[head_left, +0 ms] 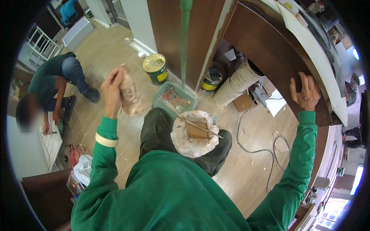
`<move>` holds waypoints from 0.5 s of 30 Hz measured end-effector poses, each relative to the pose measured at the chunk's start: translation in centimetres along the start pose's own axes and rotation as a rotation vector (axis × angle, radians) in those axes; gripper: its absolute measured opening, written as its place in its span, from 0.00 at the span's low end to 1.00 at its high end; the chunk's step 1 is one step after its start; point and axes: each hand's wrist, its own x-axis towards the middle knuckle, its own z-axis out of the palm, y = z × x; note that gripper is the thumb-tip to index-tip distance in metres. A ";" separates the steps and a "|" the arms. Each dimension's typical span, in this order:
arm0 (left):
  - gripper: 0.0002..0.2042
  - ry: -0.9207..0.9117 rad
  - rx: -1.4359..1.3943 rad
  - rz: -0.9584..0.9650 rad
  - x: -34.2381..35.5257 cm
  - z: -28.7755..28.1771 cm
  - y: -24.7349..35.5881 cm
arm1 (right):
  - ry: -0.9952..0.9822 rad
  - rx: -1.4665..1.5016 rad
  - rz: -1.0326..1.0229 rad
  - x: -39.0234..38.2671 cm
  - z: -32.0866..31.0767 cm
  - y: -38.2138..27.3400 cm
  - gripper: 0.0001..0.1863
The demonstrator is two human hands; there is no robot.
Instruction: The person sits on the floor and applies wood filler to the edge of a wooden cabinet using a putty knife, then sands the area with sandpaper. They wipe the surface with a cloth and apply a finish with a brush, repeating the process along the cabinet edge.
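A crumpled, stained beige rag [130,92] hangs from my left hand [113,92], its fingers closed round one edge, out over the floor. On the dark brown wooden panel [269,50] at the right, my right hand [306,92] lies with fingers apart, near the panel's pale edge. Between my knees sits a round container [181,142] coated in whitish residue, with brown liquid [197,131] in it. A thin stick [198,127] lies across its top; neither hand touches it.
A yellow-lidded can [155,64] and a translucent green tub [160,101] with scraps stand ahead. Behind the green pole [185,42] is a brown panel. A large tube [239,82] leans right, near a dark cable [241,140]. A person [52,82] crouches at the left.
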 end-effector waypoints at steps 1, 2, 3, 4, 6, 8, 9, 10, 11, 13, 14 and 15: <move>0.12 0.036 -0.139 -0.099 -0.3 -2.5 -0.4 | 0.017 0.044 0.048 0.4 -0.3 -0.6 0.18; 0.12 0.063 -0.285 -0.201 -1.0 -3.7 -0.8 | 0.029 0.080 0.095 0.8 -0.7 -1.2 0.18; 0.13 0.055 -0.314 -0.231 -2.0 -4.2 -0.9 | 0.040 0.114 0.143 1.1 -1.1 -2.0 0.18; 0.13 0.046 -0.346 -0.259 -3.0 -4.4 -1.0 | 0.019 0.312 0.311 1.2 -1.5 -3.2 0.16; 0.13 0.018 -0.368 -0.275 -4.6 -5.2 -2.5 | 0.081 0.569 0.482 2.5 -2.0 -7.7 0.11; 0.11 -0.025 -0.371 -0.262 -5.5 -4.1 -3.2 | 0.077 0.651 0.467 4.4 -3.2 -14.3 0.12; 0.11 -0.042 -0.383 -0.260 -6.1 -2.4 -2.2 | -0.078 0.918 0.605 5.0 -4.4 -18.7 0.14; 0.10 -0.121 -0.416 -0.220 -6.5 -0.1 -1.1 | -0.125 0.980 0.539 5.7 -5.0 -21.8 0.16; 0.09 -0.195 -0.436 -0.183 -7.1 1.9 0.3 | -0.145 1.156 0.521 6.9 -5.5 -24.6 0.20; 0.08 -0.300 -0.367 -0.042 -7.7 5.3 2.7 | -0.212 1.334 0.614 9.9 -7.5 -29.2 0.23; 0.07 -0.343 -0.292 0.060 -8.1 7.2 3.8 | -0.229 1.453 0.695 10.6 -7.9 -30.5 0.24; 0.07 -0.383 -0.221 0.160 -8.5 8.8 4.8 | -0.222 1.473 0.745 10.9 -8.0 -30.9 0.24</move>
